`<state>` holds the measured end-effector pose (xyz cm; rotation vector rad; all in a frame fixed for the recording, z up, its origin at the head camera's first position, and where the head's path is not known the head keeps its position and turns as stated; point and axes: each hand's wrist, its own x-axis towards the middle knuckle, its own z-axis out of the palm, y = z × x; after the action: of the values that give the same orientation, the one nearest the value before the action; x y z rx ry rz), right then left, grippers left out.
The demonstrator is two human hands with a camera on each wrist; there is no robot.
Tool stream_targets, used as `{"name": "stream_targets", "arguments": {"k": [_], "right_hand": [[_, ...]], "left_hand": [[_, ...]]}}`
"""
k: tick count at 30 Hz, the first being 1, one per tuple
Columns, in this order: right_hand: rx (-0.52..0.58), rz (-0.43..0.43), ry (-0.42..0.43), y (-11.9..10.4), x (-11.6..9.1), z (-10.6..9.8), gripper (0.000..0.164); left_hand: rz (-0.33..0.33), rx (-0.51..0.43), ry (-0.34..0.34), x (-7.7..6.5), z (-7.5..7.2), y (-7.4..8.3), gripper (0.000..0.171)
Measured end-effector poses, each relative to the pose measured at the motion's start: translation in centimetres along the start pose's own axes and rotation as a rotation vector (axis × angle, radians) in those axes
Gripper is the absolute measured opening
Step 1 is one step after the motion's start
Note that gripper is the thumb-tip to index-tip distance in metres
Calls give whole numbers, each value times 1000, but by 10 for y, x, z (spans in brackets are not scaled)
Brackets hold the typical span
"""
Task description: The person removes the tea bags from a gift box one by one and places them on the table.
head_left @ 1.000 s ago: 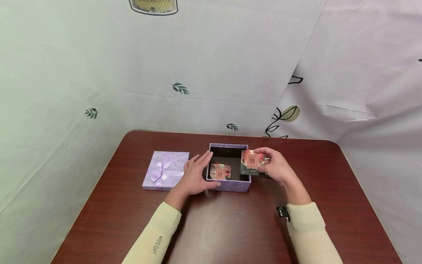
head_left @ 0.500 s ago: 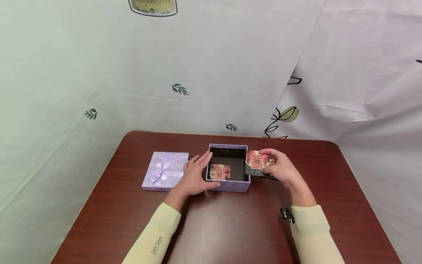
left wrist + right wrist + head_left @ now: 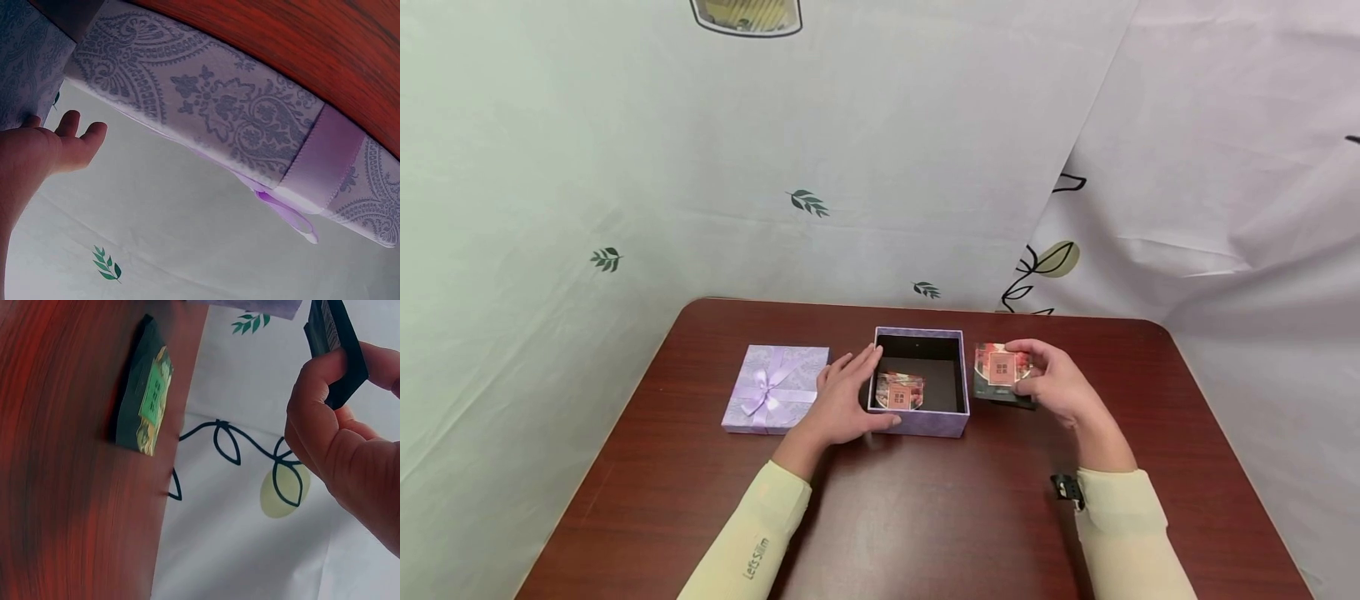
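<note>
A purple patterned gift box point(image 3: 932, 423) with a dark inside stands uncovered on the table. At its near left corner my left hand point(image 3: 844, 402) rests, fingers along the left wall and thumb at the front wall. Inside lies a tea packet point(image 3: 900, 392) with a red label. Just right of the box, my right hand point(image 3: 1058, 387) pinches another red-labelled tea packet point(image 3: 1002, 368) between thumb and fingers. In the right wrist view this held packet shows edge-on, its dark side towards the camera. Below it on the table lies a dark packet with a green label point(image 3: 151, 394).
Left of the box lies its purple lid point(image 3: 797, 375), topped by a ribbon bow point(image 3: 765, 389). The left wrist view has the lid's side close by the left hand. Behind the brown table point(image 3: 925, 517) hangs a pale leaf-patterned cloth point(image 3: 880, 167).
My right hand has carried the tea packet rightwards, from over the box's right wall to beside the box. The left hand has stayed at the box corner.
</note>
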<state>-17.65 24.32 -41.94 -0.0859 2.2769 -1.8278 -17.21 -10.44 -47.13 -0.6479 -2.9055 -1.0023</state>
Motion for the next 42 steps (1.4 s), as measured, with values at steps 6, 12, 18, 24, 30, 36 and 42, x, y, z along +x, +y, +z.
{"name": "stream_targets", "arguments": {"k": [6,12,18,24,30,36,42], "right_hand": [[-36,-4,12,4,-3,-5,64],[-62,35,21,9,-5,-12,64],[-93,56,26,16,-4,-22,64],[-116,74,41,21,-4,-31,66],[-139,68,52,25,-3,-36,67],[-161,82,55,31,-3,-42,67],[-172,102,62,36,-4,-50,67]], "left_hand": [[-9,4,-7,-1,0,0,109],[-19,10,-13,-1,0,0,109],[-3,5,-16,-1,0,1,109],[-3,12,-28,-1,-1,2,110],[-4,8,-21,-1,-2,2,109],[-4,7,-21,-2,-3,1,109],[-6,10,-20,-2,-3,2,110]]}}
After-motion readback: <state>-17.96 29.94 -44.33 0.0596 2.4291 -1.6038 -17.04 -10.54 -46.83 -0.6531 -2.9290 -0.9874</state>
